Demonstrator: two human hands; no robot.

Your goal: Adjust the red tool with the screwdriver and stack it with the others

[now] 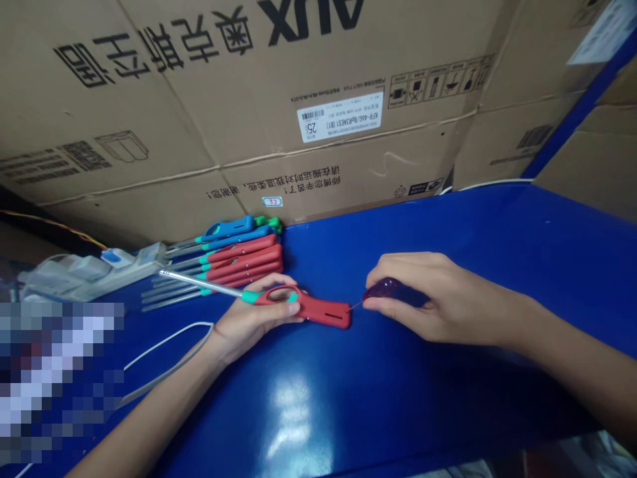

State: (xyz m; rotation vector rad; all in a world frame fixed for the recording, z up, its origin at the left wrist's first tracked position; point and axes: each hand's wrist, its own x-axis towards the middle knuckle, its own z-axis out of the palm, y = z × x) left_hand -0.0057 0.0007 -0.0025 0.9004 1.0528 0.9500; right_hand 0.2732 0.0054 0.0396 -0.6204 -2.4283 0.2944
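A: Hands?
B: I see left hand [253, 320] gripping red lighter [323, 312] above desk [418, 411], centre; right hand [432, 299] pinching purple screwdriver [391, 288], tip at lighter's right end.
A: Far left?
B: Lighter row [243, 263].

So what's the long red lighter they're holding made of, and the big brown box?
The long red lighter: probably smooth plastic, evenly coloured; its thin silver tube, probably polished metal, gleaming brightly. The big brown box: matte cardboard, likely, with creases and black printing.
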